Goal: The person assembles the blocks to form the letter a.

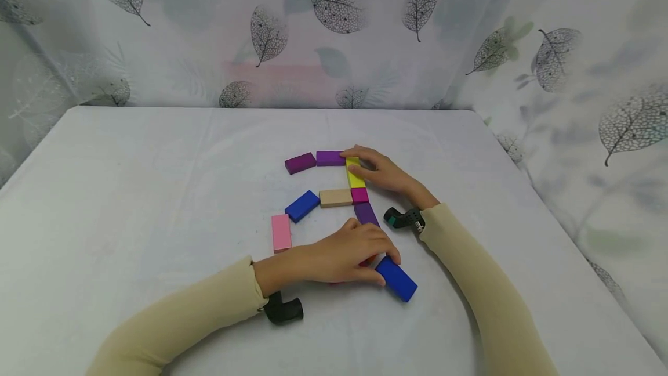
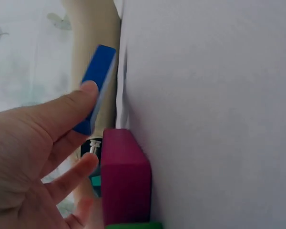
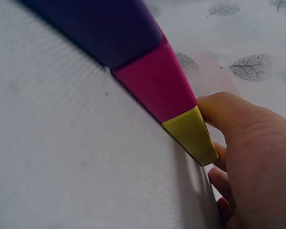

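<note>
My left hand [image 1: 339, 251] pinches a blue block [image 1: 398, 281] between thumb and fingers at the near right end of a line of blocks. In the left wrist view, a magenta block [image 2: 126, 186] stands on the cloth beside those fingers. Farther back, my right hand [image 1: 386, 174] holds a yellow block [image 1: 356, 174], with the thumb and a fingertip at its sides. The yellow block's near end meets a magenta block [image 1: 359, 195], followed by a purple block [image 1: 366, 213]. A violet block [image 1: 329, 158] lies by its far end. The left hand partly hides red pieces below it.
A dark purple block [image 1: 300, 163] ends the back row. A tan block [image 1: 336, 198], another blue block [image 1: 302, 206] and a pink block [image 1: 280, 232] curve toward the left forearm. All lie on a white-covered table [image 1: 156, 190], with leaf-print cloth [image 1: 182, 33] behind.
</note>
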Tool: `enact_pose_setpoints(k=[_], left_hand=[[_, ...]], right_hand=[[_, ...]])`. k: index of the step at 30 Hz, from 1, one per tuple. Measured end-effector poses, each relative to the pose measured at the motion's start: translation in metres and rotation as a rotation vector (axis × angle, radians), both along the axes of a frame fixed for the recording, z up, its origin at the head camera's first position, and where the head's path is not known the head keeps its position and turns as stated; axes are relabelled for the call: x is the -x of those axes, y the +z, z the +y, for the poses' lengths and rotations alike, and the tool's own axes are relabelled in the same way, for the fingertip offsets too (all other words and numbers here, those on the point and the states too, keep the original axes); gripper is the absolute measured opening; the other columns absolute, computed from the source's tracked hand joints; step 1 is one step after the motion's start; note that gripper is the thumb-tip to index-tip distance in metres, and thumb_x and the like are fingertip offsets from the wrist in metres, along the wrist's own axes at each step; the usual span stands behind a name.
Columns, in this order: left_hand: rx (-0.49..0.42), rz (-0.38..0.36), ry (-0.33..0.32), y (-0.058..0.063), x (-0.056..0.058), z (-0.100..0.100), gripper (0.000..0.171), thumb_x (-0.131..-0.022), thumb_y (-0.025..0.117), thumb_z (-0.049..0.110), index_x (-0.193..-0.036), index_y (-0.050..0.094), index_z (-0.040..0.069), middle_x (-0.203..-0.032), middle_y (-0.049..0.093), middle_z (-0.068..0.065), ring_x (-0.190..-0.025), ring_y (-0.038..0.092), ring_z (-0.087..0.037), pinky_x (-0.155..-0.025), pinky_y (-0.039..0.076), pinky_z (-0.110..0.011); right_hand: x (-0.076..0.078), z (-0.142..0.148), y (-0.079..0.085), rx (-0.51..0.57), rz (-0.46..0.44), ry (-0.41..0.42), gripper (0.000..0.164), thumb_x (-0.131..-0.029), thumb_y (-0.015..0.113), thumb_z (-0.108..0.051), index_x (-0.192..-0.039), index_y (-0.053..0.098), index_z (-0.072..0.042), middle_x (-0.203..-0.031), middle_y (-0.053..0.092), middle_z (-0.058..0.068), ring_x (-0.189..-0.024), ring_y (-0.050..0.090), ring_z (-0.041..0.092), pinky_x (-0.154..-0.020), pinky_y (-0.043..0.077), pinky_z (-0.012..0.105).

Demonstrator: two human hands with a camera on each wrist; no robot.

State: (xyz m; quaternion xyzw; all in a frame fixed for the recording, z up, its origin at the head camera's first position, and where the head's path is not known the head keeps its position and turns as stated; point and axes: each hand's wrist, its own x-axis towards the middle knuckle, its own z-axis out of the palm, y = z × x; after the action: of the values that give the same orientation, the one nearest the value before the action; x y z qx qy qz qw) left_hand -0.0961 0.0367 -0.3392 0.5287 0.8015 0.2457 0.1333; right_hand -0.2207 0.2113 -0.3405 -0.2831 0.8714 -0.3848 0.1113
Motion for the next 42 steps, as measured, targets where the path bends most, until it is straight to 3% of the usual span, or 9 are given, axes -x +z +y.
enact_pose_setpoints(k=[7, 24, 42], left_hand=[[0.04, 0.016, 0.039, -0.0055, -0.0001, 0.0044, 0.036, -0.091, 0.069, 0.034, -0.123, 0.062, 0.021, -0.121, 0.06, 0.006, -0.128, 0.042, -0.014, -0.098, 0.032, -0.037], [0.089, 0.22, 0.077, -0.0057, -0.0014, 0.0076, 0.032, -0.091, 0.069, 0.035, -0.12, 0.065, 0.023, -0.122, 0.062, 0.006, -0.13, 0.04, -0.016, -0.095, 0.033, -0.037], [0.109, 0.237, 0.097, -0.0048, -0.0015, 0.0071, 0.032, -0.092, 0.067, 0.033, -0.122, 0.064, 0.022, -0.124, 0.061, 0.005, -0.128, 0.042, -0.016, -0.097, 0.035, -0.037]], right_hand=[[-0.0001, 0.0011, 0.0001, -0.006, -0.01, -0.009, 0.043, -0.101, 0.051, -0.015, -0.142, 0.047, -0.001, -0.154, 0.034, 0.021, -0.148, 0.014, 0.036, -0.118, 0.009, 0.055], [0.0022, 0.0007, -0.0027, 0.006, 0.025, 0.01, 0.042, -0.101, 0.051, -0.012, -0.14, 0.048, 0.002, -0.15, 0.039, 0.022, -0.147, 0.015, 0.039, -0.117, 0.009, 0.056], [0.0022, 0.0002, -0.0029, -0.013, 0.006, -0.006, 0.042, -0.101, 0.051, -0.014, -0.142, 0.048, -0.001, -0.151, 0.038, 0.019, -0.148, 0.014, 0.036, -0.118, 0.009, 0.054]])
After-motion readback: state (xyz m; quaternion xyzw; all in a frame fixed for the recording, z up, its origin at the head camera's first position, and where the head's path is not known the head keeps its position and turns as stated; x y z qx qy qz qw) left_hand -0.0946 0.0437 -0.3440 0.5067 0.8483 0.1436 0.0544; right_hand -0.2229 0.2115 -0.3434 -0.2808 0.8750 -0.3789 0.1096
